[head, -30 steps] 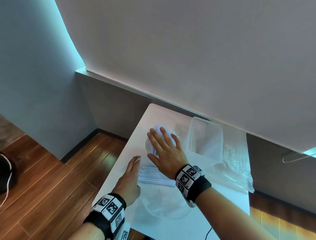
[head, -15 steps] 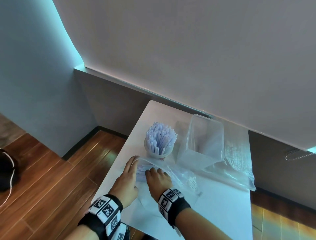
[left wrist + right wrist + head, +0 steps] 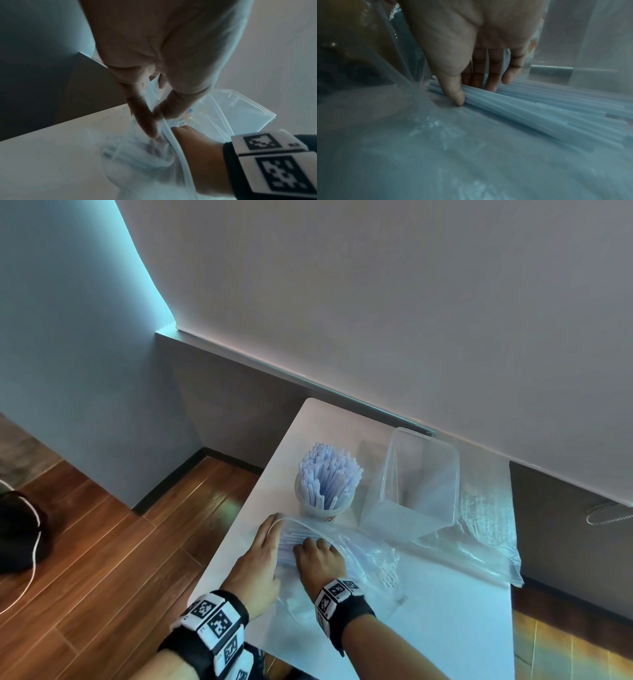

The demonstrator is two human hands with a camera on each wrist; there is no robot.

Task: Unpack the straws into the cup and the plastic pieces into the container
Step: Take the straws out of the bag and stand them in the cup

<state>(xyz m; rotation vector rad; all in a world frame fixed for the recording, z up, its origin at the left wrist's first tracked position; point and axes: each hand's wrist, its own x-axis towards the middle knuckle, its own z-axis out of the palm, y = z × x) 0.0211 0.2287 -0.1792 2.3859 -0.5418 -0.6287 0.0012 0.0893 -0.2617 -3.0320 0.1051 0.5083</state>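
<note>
A paper cup [image 3: 325,510] packed with pale blue straws [image 3: 327,474] stands on the white table [image 3: 452,631]. Right of it is a clear, empty-looking container [image 3: 419,484]. A clear plastic bag [image 3: 373,563] lies open in front of the cup. My left hand [image 3: 274,520] pinches the bag's rim [image 3: 164,121] between thumb and forefinger and holds it up. My right hand [image 3: 310,544] is inside the bag. Its thumb and fingers [image 3: 491,86] close on a bunch of loose straws [image 3: 539,112] lying flat.
A second clear bag [image 3: 486,529] lies crumpled at the table's right edge behind the container; its contents are hard to make out. The wall runs close behind the table. The table's left edge drops to a wooden floor [image 3: 120,559].
My right hand left the top of the straws in the cup and came back into the bag, onto the loose straws. The left hand has stayed at the bag's rim.
</note>
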